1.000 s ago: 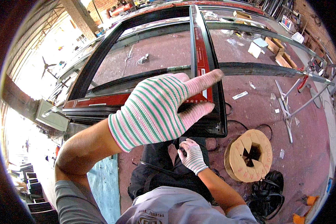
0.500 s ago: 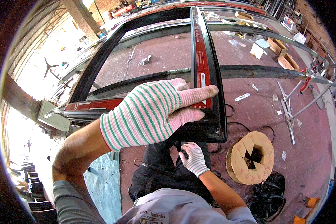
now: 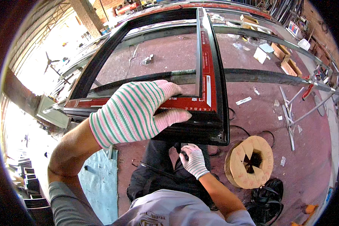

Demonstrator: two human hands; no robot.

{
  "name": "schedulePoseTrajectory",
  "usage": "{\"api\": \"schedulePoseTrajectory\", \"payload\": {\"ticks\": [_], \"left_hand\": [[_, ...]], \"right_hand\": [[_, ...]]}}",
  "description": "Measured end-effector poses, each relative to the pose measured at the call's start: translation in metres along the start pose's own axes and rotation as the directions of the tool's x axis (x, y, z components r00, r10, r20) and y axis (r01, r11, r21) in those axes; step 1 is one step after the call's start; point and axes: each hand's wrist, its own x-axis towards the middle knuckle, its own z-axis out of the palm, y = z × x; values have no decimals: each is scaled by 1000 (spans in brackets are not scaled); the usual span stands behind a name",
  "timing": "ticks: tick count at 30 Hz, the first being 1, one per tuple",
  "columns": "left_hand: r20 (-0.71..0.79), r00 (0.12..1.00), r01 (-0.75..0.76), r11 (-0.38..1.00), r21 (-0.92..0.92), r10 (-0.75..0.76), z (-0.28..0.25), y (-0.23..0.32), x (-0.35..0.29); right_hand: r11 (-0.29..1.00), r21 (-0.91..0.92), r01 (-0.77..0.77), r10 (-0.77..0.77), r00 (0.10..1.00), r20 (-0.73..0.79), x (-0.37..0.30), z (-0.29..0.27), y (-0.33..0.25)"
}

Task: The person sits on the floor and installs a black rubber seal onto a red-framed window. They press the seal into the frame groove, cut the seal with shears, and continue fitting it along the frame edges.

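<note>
A black window frame (image 3: 226,86) with red protective film on its bars lies in front of me. My left hand (image 3: 132,113), in a pink and white glove with green stripes, holds its near bar close to the right corner. The thumb lies across the near side of the bar, and the fingers reach over toward the inner edge. Lower down, by my lap, my right hand (image 3: 194,160) in a similar striped glove is closed. Something small and dark shows at its thumb, too little to name. A thin black strip (image 3: 158,170) crosses my lap.
Metal rails (image 3: 260,76) run beneath and beyond the frame. At right on the reddish floor are a cardboard reel (image 3: 267,162), a black bag-like bundle (image 3: 266,199), thin metal bars (image 3: 287,116) and open cardboard boxes (image 3: 291,67). A light blue sheet (image 3: 98,188) lies at left.
My left hand has drawn back leftward from the frame's corner, and its outstretched finger has come in to the near bar's inner edge. My right hand has barely moved.
</note>
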Motion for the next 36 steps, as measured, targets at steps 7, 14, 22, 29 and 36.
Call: {"api": "schedulePoseTrajectory", "payload": {"ticks": [7, 14, 22, 29, 36], "left_hand": [[19, 999, -28, 996, -88, 29, -6, -24, -15], [-25, 998, -54, 995, 86, 56, -5, -32, -26], [-9, 999, 52, 998, 41, -51, -2, -15, -7], [-79, 988, 129, 989, -70, -134, -3, -10, -23], [-25, 993, 113, 985, -133, -117, -4, -30, -26]], "right_hand": [[999, -21, 31, -32, 999, -36, -4, 2, 2], [996, -14, 88, -89, 994, -59, -1, 7, -3], [998, -57, 19, -20, 1000, -11, 2, -5, -2], [997, -12, 74, -74, 997, 6, 4, 11, -15], [994, -73, 75, -78, 997, -30, -1, 6, -2]]}}
